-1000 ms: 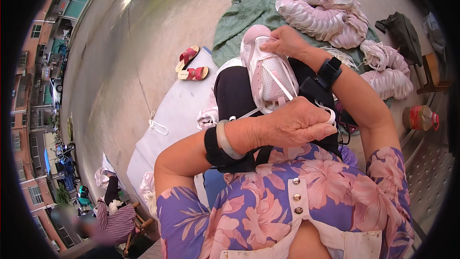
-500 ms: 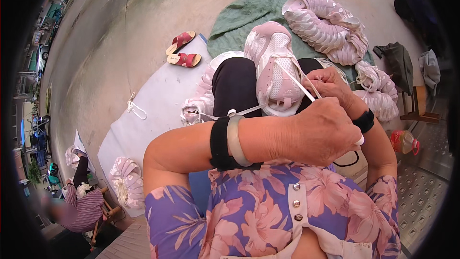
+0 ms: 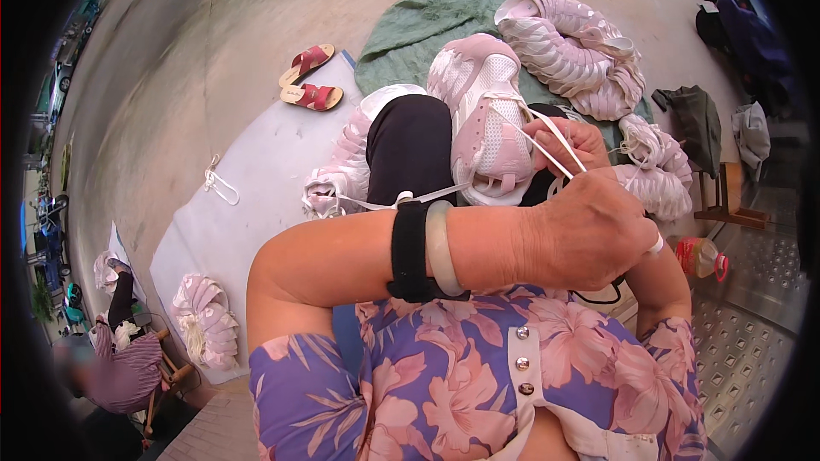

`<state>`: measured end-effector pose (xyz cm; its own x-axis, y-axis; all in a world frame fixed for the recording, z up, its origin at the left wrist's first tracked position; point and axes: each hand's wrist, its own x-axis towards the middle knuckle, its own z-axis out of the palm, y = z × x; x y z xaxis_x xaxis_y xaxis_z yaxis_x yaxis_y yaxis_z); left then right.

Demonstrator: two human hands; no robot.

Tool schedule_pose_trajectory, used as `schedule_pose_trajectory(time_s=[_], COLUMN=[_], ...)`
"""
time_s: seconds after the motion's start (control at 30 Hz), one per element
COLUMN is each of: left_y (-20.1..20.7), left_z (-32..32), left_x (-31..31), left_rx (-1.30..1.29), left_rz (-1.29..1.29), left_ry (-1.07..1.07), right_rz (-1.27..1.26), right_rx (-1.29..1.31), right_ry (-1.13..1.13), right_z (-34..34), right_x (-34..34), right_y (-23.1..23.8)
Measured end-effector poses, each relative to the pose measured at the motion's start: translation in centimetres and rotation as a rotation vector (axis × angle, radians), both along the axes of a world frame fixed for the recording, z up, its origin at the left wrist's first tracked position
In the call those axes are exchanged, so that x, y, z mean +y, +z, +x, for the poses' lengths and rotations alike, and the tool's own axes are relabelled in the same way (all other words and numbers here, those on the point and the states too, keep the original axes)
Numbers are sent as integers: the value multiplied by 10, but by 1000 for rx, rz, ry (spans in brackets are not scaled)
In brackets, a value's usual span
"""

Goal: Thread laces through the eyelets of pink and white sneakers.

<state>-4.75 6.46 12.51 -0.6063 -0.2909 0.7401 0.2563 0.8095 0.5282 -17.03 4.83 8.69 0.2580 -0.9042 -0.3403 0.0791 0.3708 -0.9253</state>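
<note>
left hand (image 3: 591, 226) tight on shoelace (image 3: 565, 142); right hand (image 3: 584, 143) half-curled, grip unclear, now off shoe-toe (image 3: 480, 47)

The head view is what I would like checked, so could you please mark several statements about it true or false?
1. The left hand holds a white lace. True.
2. The lace runs to a pink-and-white shoe. True.
3. A pale bangle circles the right wrist. False: it circles the left wrist.
4. Red-strapped sandals lie to the left of the green cloth. True.
5. The clear bottle has a blue cap. False: it has a red cap.
</note>
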Motion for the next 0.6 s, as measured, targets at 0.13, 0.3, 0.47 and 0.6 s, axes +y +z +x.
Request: schedule_pose_trajectory(time_s=[0.13,0.3,0.47,0.6], left_y=[3,-5,-7,-14], left_z=[-5,-11,-6,-3], left_x=[-2,3,12,17], left_rx=[42,79,-117,-183], left_rz=[45,34,-47,-105], left_ry=[78,79,-17,-53], right_rz=[-70,-173,-38,-345], right_rx=[67,172,335,488], right_ry=[59,199,-74,161], right_z=[-9,-25,-32,-4], right_x=[3,3,-21,-45], right_y=[-7,-22,1,6])
